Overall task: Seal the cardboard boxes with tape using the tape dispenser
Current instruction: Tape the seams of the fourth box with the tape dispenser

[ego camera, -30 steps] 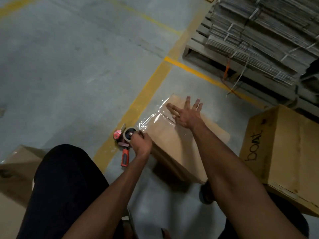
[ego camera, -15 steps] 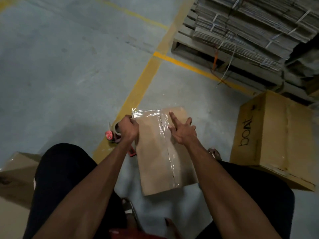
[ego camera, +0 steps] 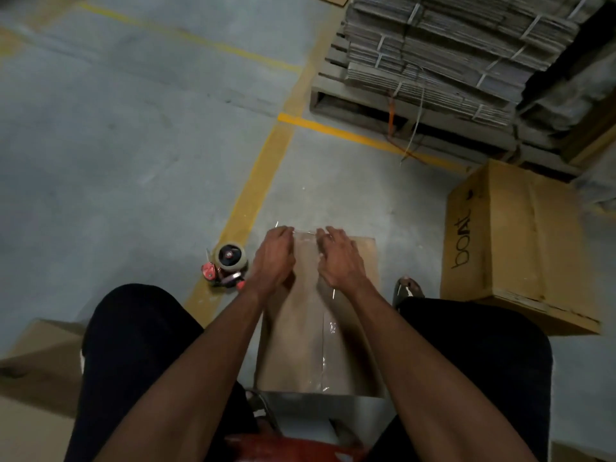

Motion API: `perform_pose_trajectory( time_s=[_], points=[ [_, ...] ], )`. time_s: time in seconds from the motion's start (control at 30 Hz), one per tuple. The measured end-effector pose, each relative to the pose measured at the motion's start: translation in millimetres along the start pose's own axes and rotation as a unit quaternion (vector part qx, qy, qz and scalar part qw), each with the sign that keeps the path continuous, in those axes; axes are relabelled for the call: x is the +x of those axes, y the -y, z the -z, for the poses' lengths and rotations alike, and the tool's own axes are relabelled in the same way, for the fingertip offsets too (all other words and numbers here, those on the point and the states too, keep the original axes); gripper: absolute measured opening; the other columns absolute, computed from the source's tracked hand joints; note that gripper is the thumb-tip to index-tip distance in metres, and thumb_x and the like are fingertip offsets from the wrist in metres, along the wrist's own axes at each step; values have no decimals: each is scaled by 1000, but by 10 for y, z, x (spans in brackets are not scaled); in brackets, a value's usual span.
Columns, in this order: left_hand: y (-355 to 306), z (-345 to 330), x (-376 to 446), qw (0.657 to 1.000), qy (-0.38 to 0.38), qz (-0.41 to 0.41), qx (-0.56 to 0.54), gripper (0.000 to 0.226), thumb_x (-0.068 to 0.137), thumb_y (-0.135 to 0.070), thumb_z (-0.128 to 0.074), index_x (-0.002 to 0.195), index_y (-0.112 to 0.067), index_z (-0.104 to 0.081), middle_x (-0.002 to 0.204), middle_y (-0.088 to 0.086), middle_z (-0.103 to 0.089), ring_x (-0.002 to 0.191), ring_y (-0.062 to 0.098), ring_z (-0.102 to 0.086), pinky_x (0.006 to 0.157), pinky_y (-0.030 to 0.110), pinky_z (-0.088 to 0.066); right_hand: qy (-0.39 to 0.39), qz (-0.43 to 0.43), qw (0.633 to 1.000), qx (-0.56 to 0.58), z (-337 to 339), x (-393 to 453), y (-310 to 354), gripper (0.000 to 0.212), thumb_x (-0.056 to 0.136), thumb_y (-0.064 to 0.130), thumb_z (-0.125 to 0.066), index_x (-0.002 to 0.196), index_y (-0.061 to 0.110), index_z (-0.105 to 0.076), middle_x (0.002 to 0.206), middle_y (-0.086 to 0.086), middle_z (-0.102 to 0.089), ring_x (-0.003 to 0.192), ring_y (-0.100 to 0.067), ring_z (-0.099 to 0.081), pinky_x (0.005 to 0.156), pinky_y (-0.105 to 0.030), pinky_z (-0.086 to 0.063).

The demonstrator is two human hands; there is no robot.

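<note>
1. Grey concrete floor (ego camera: 116, 161) fills most of the view, crossed by painted yellow lines (ego camera: 256, 181) that meet at a corner ahead.
2. Between the person's knees a small cardboard box (ego camera: 300, 345) lies on the floor, a strip of clear tape (ego camera: 325, 328) running along its top.
3. Both hands sit at the box's far edge: the left hand (ego camera: 274, 258) and right hand (ego camera: 340, 260) have fingers curled over the tape end there; motion blur hides whether they pinch it or press it flat.
4. The red tape dispenser (ego camera: 226, 265) stands on the floor just left of the box, apart from the left hand.
5. At right stands a larger carton printed "boat" (ego camera: 520, 241).
6. Beyond, a wooden pallet (ego camera: 366, 105) bears strapped bundles of flattened cardboard (ego camera: 450, 51).
</note>
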State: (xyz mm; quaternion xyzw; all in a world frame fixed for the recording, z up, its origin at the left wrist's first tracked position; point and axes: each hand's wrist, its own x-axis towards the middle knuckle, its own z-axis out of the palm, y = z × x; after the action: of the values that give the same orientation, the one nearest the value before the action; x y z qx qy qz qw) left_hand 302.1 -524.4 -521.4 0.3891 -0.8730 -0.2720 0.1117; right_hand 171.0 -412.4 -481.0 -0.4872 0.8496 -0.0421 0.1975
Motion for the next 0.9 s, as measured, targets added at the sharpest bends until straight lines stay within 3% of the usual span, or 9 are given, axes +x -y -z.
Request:
perform_pose_trajectory(
  time_s=[0.1, 0.27, 0.37, 0.47, 0.6, 0.67, 0.73, 0.8, 0.9],
  points=[
    [66, -47, 184, 990, 49, -101, 91, 42, 85, -14, -46, 124, -5, -59, 123, 15, -62, 118, 35, -57, 102, 44, -41, 23, 36, 999, 33, -55, 259, 114, 53, 104, 23, -42, 157, 16, -35, 160, -7, -38, 149, -29, -30, 120, -51, -25],
    [50, -79, 398, 977, 99, -75, 175, 53, 93, -38, -17, 110, -14, -61, 111, 12, -67, 105, 34, -62, 101, 45, -37, 15, 8, 999, -31, -131, 522, 153, 36, 109, 34, -31, 132, 21, -56, 135, -4, -60, 125, -28, -55, 113, -53, -29],
    [39, -80, 580, 983, 129, -27, 126, 54, 99, -43, -21, 103, -13, -65, 110, 18, -69, 103, 37, -63, 90, 42, -45, 28, -5, 999, -42, -113, 639, 64, 44, 111, 41, -23, 119, 21, -61, 126, -6, -66, 120, -28, -59, 109, -46, -32],
    [195, -110, 723, 981, 166, 47, 94, 65, 105, -55, -22, 108, -9, -69, 115, 22, -68, 111, 40, -61, 91, 43, -46, 53, -15, 998, -33, -34, 704, -175, 56, 108, 55, -20, 104, 24, -66, 116, -7, -71, 114, -30, -62, 97, -40, -37],
    [329, -205, 815, 980, 164, 84, 78, 68, 103, -57, -22, 107, -3, -64, 112, 28, -64, 110, 45, -58, 91, 45, -45, 56, -71, 994, -58, 91, 670, -629, 76, 101, 70, -10, 118, 26, -70, 121, -9, -70, 116, -33, -62, 99, -44, -40],
    [321, -226, 835, 977, 169, 88, 93, 65, 102, -55, -21, 103, -5, -62, 103, 24, -63, 104, 43, -59, 87, 45, -46, 54, -120, 991, -40, 134, 660, -841, 79, 101, 72, -13, 116, 21, -71, 120, -13, -69, 115, -36, -61, 100, -46, -42],
    [297, -214, 840, 972, 181, 115, 96, 58, 101, -53, -24, 97, -8, -60, 96, 16, -61, 98, 39, -60, 81, 42, -46, 38, -160, 984, 72, 99, 640, -1045, 72, 100, 73, -24, 94, 20, -73, 101, -10, -71, 103, -33, -66, 94, -44, -48],
    [328, -219, 846, 980, 166, 93, 60, 68, 96, -56, -22, 98, -4, -67, 101, 21, -68, 103, 42, -61, 84, 41, -44, -7, -180, 942, 283, -14, 554, -1138, 61, 101, 66, -43, 74, 17, -67, 79, 0, -69, 82, -20, -68, 83, -36, -52],
    [401, -212, 753, 981, 133, 108, -94, 59, 98, -52, -33, 98, -16, -80, 103, 8, -77, 107, 26, -67, 85, 27, -43, -47, -207, 835, 508, -142, 379, -1105, 44, 102, 49, -56, 99, 11, -76, 91, -3, -75, 80, -10, -70, 73, -21, -54]
  ],
)
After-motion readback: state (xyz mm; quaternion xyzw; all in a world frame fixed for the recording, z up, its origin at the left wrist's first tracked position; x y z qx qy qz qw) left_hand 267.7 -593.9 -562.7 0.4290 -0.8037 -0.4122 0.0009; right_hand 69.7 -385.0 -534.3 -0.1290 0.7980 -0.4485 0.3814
